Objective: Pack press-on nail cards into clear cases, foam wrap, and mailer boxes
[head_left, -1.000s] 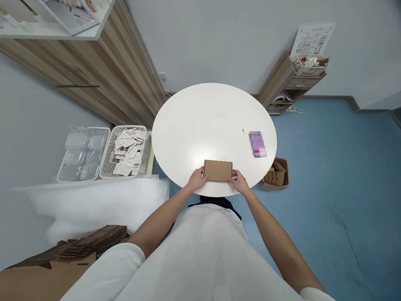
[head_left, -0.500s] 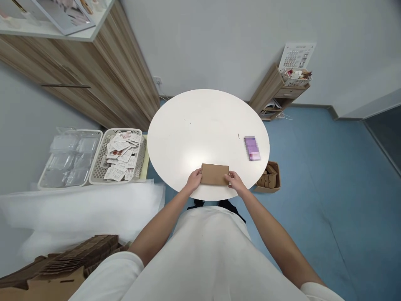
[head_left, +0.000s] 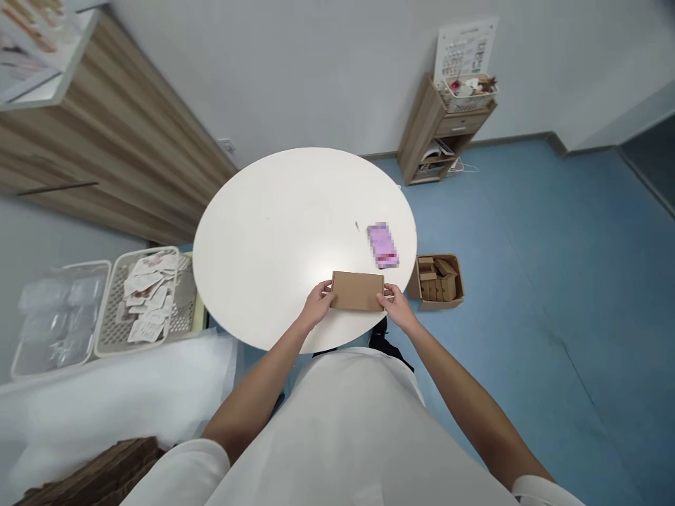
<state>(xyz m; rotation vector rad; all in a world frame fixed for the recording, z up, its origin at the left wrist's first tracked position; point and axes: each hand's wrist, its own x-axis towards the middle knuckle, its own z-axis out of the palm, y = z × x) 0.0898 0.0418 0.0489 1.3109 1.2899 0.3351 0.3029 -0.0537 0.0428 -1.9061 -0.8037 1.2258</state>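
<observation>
A flat, closed brown cardboard box [head_left: 358,291] is held between my two hands over the front edge of the round white table [head_left: 264,232]. My left hand [head_left: 318,303] grips its left end, thumb on top and fingers at the side. At the right end my right hand [head_left: 395,305] has its thumb on the lid and its fingers behind. Beyond my right hand a purple item [head_left: 383,244], blurred out by pixels, lies on the table. A tiny dark object [head_left: 357,226] is just left of it.
On the floor at right stands an open carton [head_left: 441,303] with several small brown boxes. Left of the table are a white basket of cards [head_left: 109,330] and a tray of clear plastic packs [head_left: 31,372]. A small wooden cabinet [head_left: 422,133] stands against the wall.
My view and body have turned to the right, so the table appears further left. The cardboard box stays in both hands and now sits nearer the table's right side, toward the carton.
</observation>
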